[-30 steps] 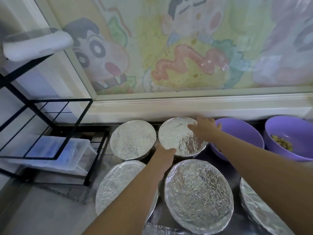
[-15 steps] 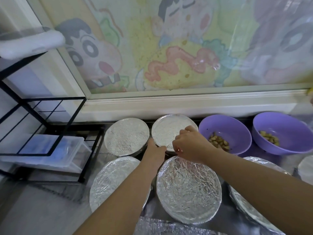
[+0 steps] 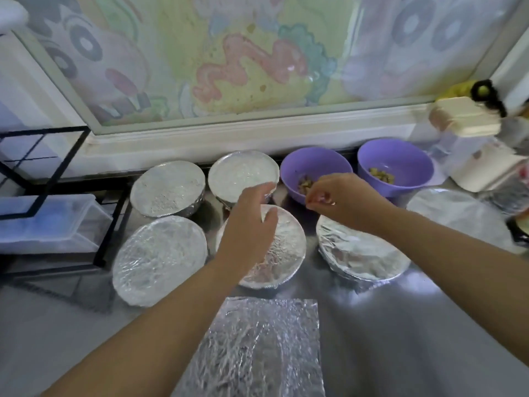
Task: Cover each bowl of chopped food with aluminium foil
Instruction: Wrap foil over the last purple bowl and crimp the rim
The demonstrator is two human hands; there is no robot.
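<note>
Now both hands are off the upper-centre foiled bowl (image 3: 243, 174): left hand (image 3: 252, 224) grip slack, right hand (image 3: 340, 199) grip unclear; two purple bowls (image 3: 315, 161) still wait.

"What lay under the foil?"

"Hidden in every covered bowl. The left hand (image 3: 252, 224) also masked part of the middle front bowl (image 3: 286, 242) and the near rim of the back bowl (image 3: 240, 176)."

"And the right hand (image 3: 343, 202)?"

"It covered the near wall of a purple bowl (image 3: 315, 164). Whether its curled fingers pinched anything was unclear. The chopped bits (image 3: 304, 186) were too small to name."

"The loose foil sheet (image 3: 263, 348)?"

"Cut off by the bottom edge. The white box (image 3: 463, 121) at far right was blurred."
</note>
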